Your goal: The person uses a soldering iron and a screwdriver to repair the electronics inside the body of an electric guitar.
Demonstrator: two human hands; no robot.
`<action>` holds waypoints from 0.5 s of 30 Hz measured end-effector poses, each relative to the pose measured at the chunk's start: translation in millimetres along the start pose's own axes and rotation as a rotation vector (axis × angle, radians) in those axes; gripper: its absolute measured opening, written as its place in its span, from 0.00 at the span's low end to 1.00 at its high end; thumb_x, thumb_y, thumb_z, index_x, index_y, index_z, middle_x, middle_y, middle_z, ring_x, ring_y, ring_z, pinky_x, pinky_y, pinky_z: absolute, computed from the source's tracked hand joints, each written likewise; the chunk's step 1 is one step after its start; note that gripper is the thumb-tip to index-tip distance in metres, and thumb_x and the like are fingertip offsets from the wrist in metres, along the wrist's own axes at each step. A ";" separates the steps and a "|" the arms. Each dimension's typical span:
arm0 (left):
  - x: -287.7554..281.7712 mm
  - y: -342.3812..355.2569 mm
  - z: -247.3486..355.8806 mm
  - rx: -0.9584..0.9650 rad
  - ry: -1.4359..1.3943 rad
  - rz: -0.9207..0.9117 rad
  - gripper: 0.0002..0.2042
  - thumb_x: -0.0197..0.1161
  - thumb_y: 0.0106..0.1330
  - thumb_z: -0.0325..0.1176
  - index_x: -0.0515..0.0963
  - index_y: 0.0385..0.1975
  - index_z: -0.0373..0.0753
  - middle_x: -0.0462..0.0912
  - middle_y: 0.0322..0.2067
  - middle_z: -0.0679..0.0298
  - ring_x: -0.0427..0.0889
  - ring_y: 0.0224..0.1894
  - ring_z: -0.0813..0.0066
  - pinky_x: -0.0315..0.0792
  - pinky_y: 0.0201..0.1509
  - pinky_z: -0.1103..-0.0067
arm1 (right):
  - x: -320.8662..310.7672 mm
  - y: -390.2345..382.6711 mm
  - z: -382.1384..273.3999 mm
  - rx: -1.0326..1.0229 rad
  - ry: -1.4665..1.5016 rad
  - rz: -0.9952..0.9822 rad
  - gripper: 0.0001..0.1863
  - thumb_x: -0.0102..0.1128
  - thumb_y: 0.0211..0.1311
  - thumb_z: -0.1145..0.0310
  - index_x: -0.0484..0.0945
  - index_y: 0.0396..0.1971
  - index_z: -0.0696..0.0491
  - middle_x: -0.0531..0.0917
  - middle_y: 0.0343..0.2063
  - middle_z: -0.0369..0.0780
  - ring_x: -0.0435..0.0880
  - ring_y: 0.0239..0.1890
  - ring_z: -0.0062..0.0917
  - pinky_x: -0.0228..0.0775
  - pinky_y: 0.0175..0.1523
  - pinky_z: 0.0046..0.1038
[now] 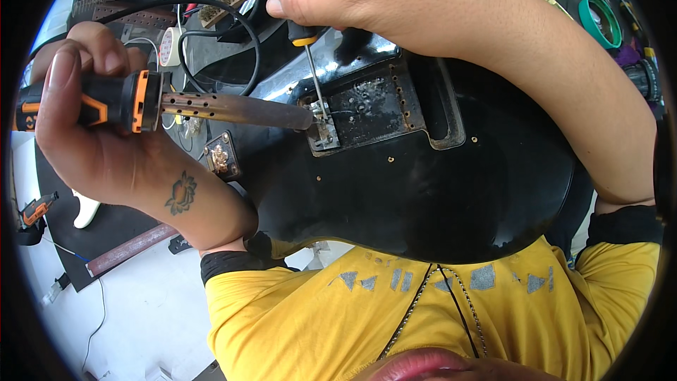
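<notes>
Guitar [402, 204] lay across the centre of the frame, its black body's lower edge against the yellow shirt [296, 310]. From the lower left, the left forearm rose to the left hand [95, 144], wrist turned with its inner side up. Its fingers were curled around the grip of a soldering iron [236, 109], thumb upright across the handle; the barrel ran nearly level, its end over a metal plate [327, 132]. Whether the iron met the plate could not be told. The right forearm swept in from the right edge, elbow bent, to the right hand [360, 0] at upper centre. That hand gripped a screwdriver [304, 32], thumb laid across the handle, the other fingers mostly hidden; the shaft slanted down to the plate.

The body was glossy, with pale reflections and small screw holes below the cavity [374, 109]. Inside, the cavity looked dull and dark, with rough, worn edges. The small silvery plate sat at its left end, its surface stained.
</notes>
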State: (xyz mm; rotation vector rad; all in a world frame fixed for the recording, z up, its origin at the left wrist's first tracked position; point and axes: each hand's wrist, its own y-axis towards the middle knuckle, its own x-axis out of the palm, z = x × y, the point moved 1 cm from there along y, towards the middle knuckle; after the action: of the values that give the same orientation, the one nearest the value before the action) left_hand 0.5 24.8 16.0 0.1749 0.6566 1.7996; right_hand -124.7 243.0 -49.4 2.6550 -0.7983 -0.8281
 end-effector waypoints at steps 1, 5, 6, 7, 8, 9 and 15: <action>0.8 0.1 0.7 -0.002 0.003 0.001 0.08 0.57 0.66 0.32 0.71 0.33 0.33 0.69 0.30 0.54 0.68 0.31 0.74 0.59 0.31 0.78 | -2.5 4.7 -6.9 -0.001 0.003 -0.001 0.14 0.62 0.63 0.69 0.80 0.31 0.69 0.81 0.19 0.51 0.83 0.25 0.37 0.78 0.38 0.35; 2.2 2.4 0.1 0.017 -0.021 0.039 0.08 0.57 0.65 0.32 0.71 0.33 0.33 0.69 0.30 0.54 0.67 0.31 0.73 0.58 0.31 0.78 | -11.3 14.2 -26.5 0.340 -0.004 -0.081 0.13 0.62 0.63 0.70 0.80 0.30 0.69 0.81 0.19 0.52 0.83 0.24 0.37 0.78 0.37 0.35; 1.7 2.5 0.0 0.023 -0.015 0.054 0.08 0.58 0.65 0.32 0.71 0.33 0.33 0.68 0.30 0.55 0.67 0.31 0.73 0.58 0.31 0.78 | -10.9 13.7 -26.3 0.350 0.007 -0.096 0.13 0.62 0.63 0.70 0.80 0.30 0.69 0.81 0.19 0.52 0.83 0.24 0.37 0.78 0.37 0.34; 1.6 2.0 -0.3 0.021 -0.011 0.056 0.08 0.58 0.65 0.32 0.71 0.33 0.33 0.68 0.30 0.55 0.67 0.31 0.73 0.58 0.31 0.78 | -7.6 11.3 -23.1 0.348 0.010 -0.098 0.13 0.62 0.63 0.70 0.80 0.30 0.69 0.81 0.19 0.52 0.83 0.24 0.37 0.78 0.37 0.34; 1.8 1.3 -0.6 0.022 -0.020 0.051 0.08 0.58 0.65 0.32 0.71 0.33 0.33 0.68 0.30 0.55 0.67 0.32 0.73 0.58 0.30 0.77 | -2.3 7.1 -18.4 0.278 -0.017 -0.063 0.13 0.62 0.63 0.70 0.80 0.30 0.69 0.81 0.18 0.52 0.83 0.24 0.36 0.78 0.37 0.34; 1.6 0.2 -1.0 0.023 -0.027 0.047 0.07 0.58 0.64 0.31 0.71 0.33 0.33 0.68 0.31 0.55 0.67 0.32 0.72 0.57 0.30 0.77 | 1.3 5.5 -15.5 0.208 -0.043 -0.029 0.13 0.63 0.63 0.70 0.80 0.29 0.68 0.81 0.18 0.51 0.82 0.23 0.36 0.77 0.36 0.34; 8.8 3.9 0.3 0.060 -0.027 0.083 0.07 0.56 0.64 0.30 0.70 0.32 0.33 0.67 0.30 0.54 0.66 0.32 0.72 0.56 0.30 0.77 | -15.7 15.5 -27.9 0.338 -0.052 -0.128 0.13 0.62 0.63 0.70 0.79 0.28 0.67 0.80 0.17 0.51 0.82 0.22 0.35 0.76 0.34 0.34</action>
State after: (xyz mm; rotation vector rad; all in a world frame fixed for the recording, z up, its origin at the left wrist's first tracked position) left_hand -5.5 32.3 16.5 0.2703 0.6935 1.8548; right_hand -125.8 241.1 -13.8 3.0197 -0.8548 -0.8628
